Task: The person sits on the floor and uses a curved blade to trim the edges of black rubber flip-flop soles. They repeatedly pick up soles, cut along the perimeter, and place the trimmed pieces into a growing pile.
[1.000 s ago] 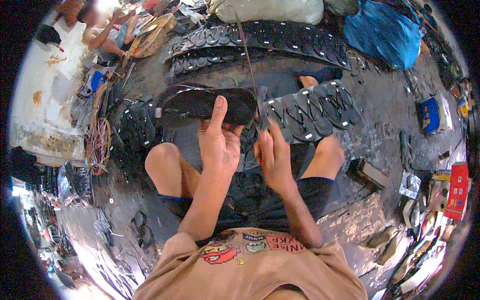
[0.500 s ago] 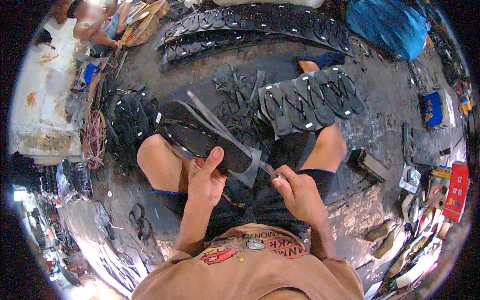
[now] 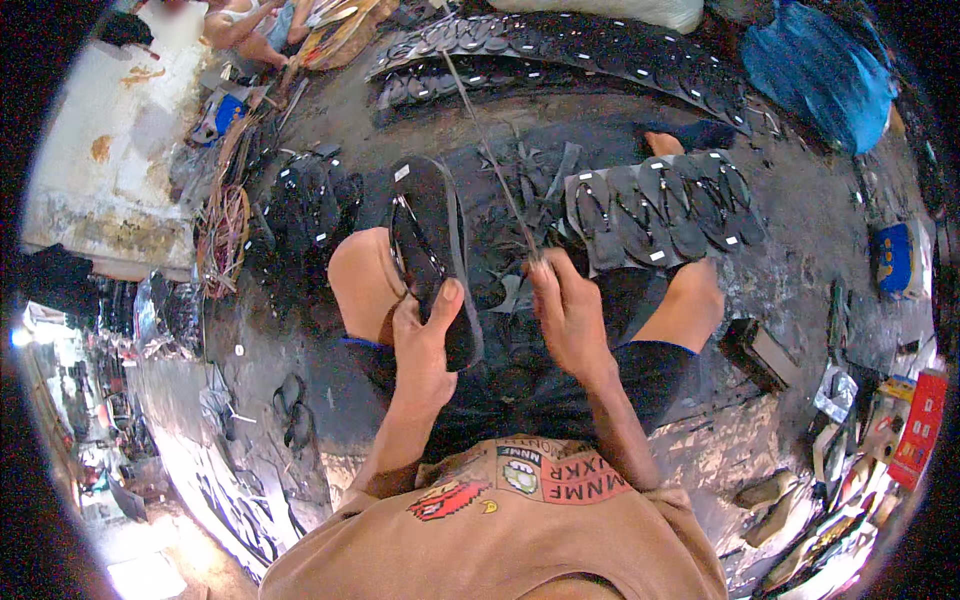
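Note:
Upright above my left thigh, a black flip-flop (image 3: 430, 225) with a glossy strap and a white label stands in my left hand (image 3: 428, 340), which grips it near one end with the thumb along the sole. My right hand (image 3: 570, 310) is closed around the grip of a long, thin-bladed knife (image 3: 487, 150). The blade points away from me, to the right of the flip-flop and apart from it. Its grip is mostly hidden by the fingers. A grey offcut (image 3: 512, 294) shows between my hands, and dark trimmed scraps (image 3: 545, 165) lie on the floor beyond.
Beyond my right knee, black flip-flops (image 3: 655, 215) lie side by side; long rows (image 3: 560, 50) cross the far floor. More footwear (image 3: 305, 205) lies left of my knee. A dark block (image 3: 758, 352) sits at right. Another person (image 3: 255, 30) sits far left.
The knife has left the flip-flop's edge and swung up and away, with my right hand moving forward. The flip-flop has turned from slanted to upright. The whole view has shifted slightly.

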